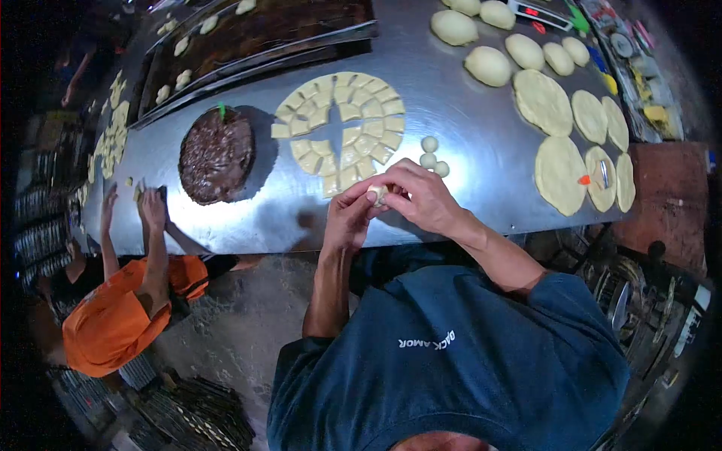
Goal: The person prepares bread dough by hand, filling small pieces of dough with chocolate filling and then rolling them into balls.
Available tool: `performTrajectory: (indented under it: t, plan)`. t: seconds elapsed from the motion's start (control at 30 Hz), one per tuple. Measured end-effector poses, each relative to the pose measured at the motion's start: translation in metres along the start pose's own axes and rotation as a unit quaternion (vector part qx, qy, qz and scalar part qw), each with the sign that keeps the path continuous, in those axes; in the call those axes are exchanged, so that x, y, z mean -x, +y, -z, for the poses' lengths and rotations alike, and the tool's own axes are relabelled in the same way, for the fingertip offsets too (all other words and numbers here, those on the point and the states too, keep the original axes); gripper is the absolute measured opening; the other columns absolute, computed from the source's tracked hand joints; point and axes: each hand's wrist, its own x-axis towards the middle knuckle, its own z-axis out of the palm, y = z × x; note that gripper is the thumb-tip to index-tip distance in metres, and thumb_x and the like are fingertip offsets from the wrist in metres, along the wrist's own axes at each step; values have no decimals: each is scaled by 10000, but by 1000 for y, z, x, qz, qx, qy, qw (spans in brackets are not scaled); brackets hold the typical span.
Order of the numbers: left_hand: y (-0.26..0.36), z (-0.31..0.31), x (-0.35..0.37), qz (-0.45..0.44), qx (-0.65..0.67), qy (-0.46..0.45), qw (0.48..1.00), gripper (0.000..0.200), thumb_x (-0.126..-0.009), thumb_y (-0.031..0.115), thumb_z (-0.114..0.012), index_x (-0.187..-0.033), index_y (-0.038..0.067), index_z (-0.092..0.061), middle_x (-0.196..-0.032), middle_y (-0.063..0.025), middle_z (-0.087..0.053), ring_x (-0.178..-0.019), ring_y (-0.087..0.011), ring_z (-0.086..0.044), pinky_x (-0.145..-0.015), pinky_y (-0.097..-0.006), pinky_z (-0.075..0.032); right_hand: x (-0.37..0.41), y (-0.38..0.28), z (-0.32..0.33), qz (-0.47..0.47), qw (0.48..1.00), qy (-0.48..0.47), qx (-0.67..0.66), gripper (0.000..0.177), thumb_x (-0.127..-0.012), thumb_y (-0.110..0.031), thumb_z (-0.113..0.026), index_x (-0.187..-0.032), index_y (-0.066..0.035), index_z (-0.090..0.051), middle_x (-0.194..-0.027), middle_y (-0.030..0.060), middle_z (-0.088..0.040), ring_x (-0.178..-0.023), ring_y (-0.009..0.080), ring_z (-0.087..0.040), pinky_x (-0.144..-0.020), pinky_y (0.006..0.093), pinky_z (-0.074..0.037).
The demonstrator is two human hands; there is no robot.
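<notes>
Both my hands meet over the near edge of a steel table (466,128). My left hand (350,214) and my right hand (421,194) pinch one small piece of pale dough (377,195) between their fingertips. Just beyond lies a flat round of dough cut into several squares (342,128). Three small dough balls (431,156) sit right of it, close to my right hand. A round mound of dark brown filling (216,154) with a green stick in it rests to the left.
Flattened dough discs (560,173) and larger dough balls (489,65) cover the right of the table. Dark baking trays (256,37) hold shaped pieces at the back. A person in orange (124,312) works at the table's left end. Racks and stacked trays stand around the floor.
</notes>
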Motion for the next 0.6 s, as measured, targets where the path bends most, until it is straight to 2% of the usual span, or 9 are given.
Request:
performTrajectory:
  t: [0.07, 0.13, 0.2, 0.27, 0.4, 0.47, 0.5, 0.53, 0.6]
  plan:
    - [-14, -15, -7, 37, -21, 17, 999, 325, -893, 46, -596, -1209, -25, -586, -1123, -121, -643, -978, -165, -630, -848, -303, -540, 19, 18, 9, 25, 999, 5, -23, 109, -824, -67, -613, -924, -27, -601, -833, 114, -594, -758, 286, -612, -653, 369, -505]
    - [-41, -26, -14, 40, -33, 30, 998, 329, -888, 69, -591, -1197, -44, -570, -1081, -121, -647, -966, -175, -633, -871, -326, -533, 44, 35, 16, 69, 990, 75, 96, 110, -811, -50, -626, -909, -23, -583, -852, 114, -593, -774, 274, -614, -652, 360, -509]
    - [-66, -51, -14, 49, -39, 88, 994, 372, -900, 73, -583, -1249, -42, -523, -1091, -111, -628, -980, -162, -611, -889, -306, -505, 64, 43, 23, 80, 986, 112, 94, 128, -787, -33, -649, -894, -21, -578, -850, 113, -593, -768, 273, -614, -649, 349, -513]
    - [-97, -65, -18, 38, 0, 87, 995, 371, -900, 59, -606, -1255, -20, -535, -1106, -87, -620, -970, -161, -599, -854, -295, -493, 82, 46, 35, 85, 976, 167, 107, 126, -779, -18, -654, -878, -16, -575, -855, 116, -596, -754, 271, -613, -639, 352, -517]
    - [-137, -92, -25, 133, 51, 63, 988, 405, -935, 67, -556, -1320, -25, -469, -1181, -133, -580, -1056, -197, -577, -925, -327, -482, 113, 116, 60, -17, 961, 214, 175, 130, -769, 10, -646, -863, -50, -579, -873, 111, -591, -744, 289, -597, -626, 369, -498]
    - [-143, -85, -21, 98, -136, 117, 979, 408, -942, 93, -549, -1327, -13, -468, -1198, -140, -580, -1063, -207, -580, -937, -336, -479, 132, 151, 69, 14, 945, 207, 251, 136, -775, 16, -625, -885, -44, -573, -867, 105, -585, -804, 307, -590, -666, 385, -498]
    - [-135, -71, -15, 99, -162, 100, 977, 401, -943, 108, -544, -1320, -11, -477, -1193, -142, -588, -1067, -209, -580, -931, -334, -479, 151, 168, 64, 16, 944, 191, 268, 154, -788, 16, -606, -932, -31, -579, -931, 113, -590, -901, 319, -585, -706, 391, -505]
    - [-121, -53, -8, 97, -189, 84, 974, 395, -945, 123, -540, -1313, -10, -486, -1189, -143, -596, -1071, -211, -581, -926, -331, -480, 163, 163, 63, 10, 939, 156, 308, 191, -789, 7, -597, -979, -17, -594, -1010, 128, -586, -957, 329, -581, -758, 388, -508]
    - [-92, -30, 5, 40, -307, 157, 938, 380, -939, 152, -539, -1275, -24, -519, -1116, -135, -634, -1024, -210, -604, -897, -321, -486, 180, 151, 66, 25, 899, 137, 416, 186, -808, -47, -636, -992, -22, -623, -1036, 122, -586, -944, 346, -575, -822, 400, -478]
